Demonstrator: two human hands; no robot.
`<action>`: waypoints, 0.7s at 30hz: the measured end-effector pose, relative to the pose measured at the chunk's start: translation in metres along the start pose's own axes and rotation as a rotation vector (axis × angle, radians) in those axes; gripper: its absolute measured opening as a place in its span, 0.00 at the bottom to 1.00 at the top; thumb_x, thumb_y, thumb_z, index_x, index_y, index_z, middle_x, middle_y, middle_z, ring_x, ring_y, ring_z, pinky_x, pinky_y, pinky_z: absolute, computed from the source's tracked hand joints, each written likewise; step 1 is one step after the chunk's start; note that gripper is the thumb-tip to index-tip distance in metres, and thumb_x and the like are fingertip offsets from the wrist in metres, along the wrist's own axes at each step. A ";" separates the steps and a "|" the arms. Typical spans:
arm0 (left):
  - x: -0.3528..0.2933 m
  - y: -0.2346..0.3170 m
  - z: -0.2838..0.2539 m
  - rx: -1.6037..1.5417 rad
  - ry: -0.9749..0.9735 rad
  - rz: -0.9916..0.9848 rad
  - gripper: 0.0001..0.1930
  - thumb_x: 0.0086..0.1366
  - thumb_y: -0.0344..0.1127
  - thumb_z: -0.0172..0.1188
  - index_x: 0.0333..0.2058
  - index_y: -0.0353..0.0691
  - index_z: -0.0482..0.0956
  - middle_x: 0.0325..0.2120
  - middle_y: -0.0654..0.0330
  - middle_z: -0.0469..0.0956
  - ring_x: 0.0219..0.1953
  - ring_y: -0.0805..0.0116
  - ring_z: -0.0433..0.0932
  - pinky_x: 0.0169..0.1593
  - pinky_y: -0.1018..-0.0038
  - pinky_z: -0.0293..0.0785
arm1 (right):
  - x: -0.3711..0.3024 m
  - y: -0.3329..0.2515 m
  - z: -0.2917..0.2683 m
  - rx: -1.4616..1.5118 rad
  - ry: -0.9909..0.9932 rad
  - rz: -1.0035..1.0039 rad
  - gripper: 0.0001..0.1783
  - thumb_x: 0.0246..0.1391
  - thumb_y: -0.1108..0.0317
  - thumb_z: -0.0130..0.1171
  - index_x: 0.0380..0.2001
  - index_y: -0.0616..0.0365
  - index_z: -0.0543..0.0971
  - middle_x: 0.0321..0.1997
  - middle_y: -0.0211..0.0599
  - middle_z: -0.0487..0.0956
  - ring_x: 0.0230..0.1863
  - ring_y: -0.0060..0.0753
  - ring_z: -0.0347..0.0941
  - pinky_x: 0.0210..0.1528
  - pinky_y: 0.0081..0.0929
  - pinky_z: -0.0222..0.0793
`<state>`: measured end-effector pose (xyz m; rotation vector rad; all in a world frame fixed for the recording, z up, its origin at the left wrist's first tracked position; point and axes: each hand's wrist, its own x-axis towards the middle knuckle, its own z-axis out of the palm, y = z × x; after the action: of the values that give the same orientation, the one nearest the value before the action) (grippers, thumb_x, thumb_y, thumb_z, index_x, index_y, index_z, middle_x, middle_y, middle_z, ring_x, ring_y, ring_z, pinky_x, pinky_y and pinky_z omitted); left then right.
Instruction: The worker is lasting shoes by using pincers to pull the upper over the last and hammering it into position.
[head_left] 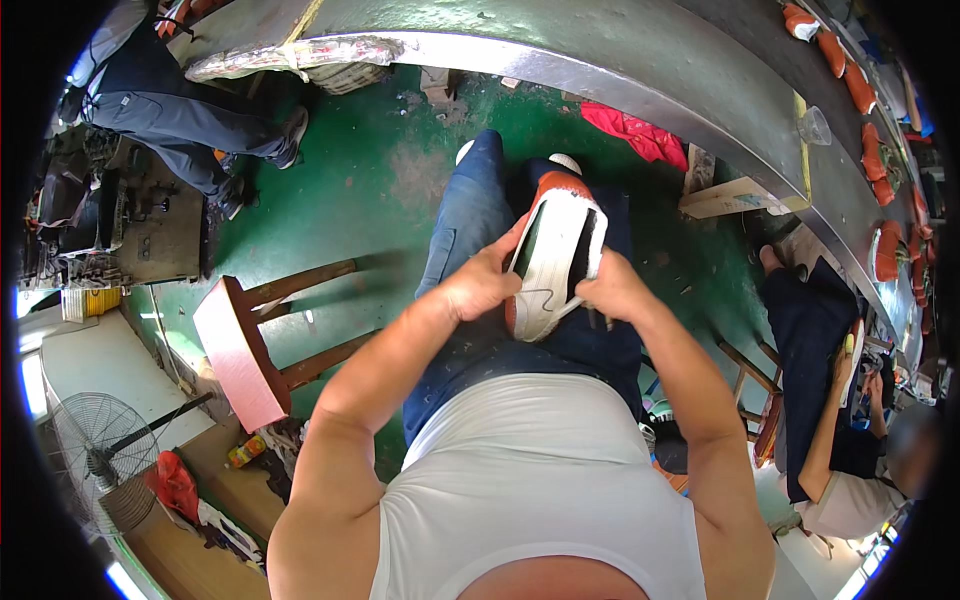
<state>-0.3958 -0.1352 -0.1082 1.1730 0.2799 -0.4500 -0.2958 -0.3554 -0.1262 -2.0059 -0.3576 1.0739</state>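
Over my lap, between both hands, is a shoe (545, 262) with an orange-brown toe and a white body, its toe pointing away from me. Dark gaps run along both sides of its pale middle strip. My left hand (485, 282) is closed on the left side of the shoe, near the heel. On the opposite edge, my right hand (614, 287) pinches the white rim. A thin dark line, like a thread or cord, curves over the heel. Something small and narrow pokes out below my right fingers, too small to name.
A long metal bench (600, 62) curves across the far side, with orange-brown shoes (857, 85) along it at right. A wooden stool (243, 350) lies to my left, near a fan (95, 455). One person stands far left; another sits at right. Red cloth (640, 133) lies under the bench.
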 end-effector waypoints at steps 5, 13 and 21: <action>0.010 -0.016 0.012 -0.044 -0.036 -0.009 0.50 0.50 0.18 0.52 0.73 0.41 0.44 0.65 0.55 0.64 0.66 0.66 0.63 0.68 0.73 0.57 | -0.051 0.017 -0.033 0.281 0.010 0.029 0.17 0.55 0.71 0.59 0.47 0.66 0.76 0.29 0.36 0.80 0.27 0.24 0.76 0.29 0.25 0.73; 0.011 -0.065 0.021 0.349 0.055 0.111 0.53 0.55 0.26 0.68 0.73 0.38 0.40 0.64 0.51 0.64 0.66 0.62 0.63 0.70 0.70 0.55 | -0.108 0.004 -0.033 -0.583 0.066 -0.388 0.26 0.57 0.69 0.58 0.59 0.62 0.71 0.36 0.51 0.80 0.41 0.52 0.78 0.44 0.42 0.74; 0.006 -0.042 0.027 0.472 0.031 0.089 0.54 0.55 0.20 0.65 0.73 0.41 0.38 0.66 0.55 0.60 0.69 0.66 0.57 0.71 0.70 0.52 | -0.077 -0.030 -0.032 -0.937 -0.057 -0.431 0.14 0.55 0.69 0.60 0.43 0.64 0.77 0.35 0.50 0.80 0.43 0.55 0.77 0.42 0.45 0.74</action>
<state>-0.4111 -0.1743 -0.1349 1.6476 0.1489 -0.4322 -0.3126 -0.3973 -0.0506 -2.4903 -1.4617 0.7313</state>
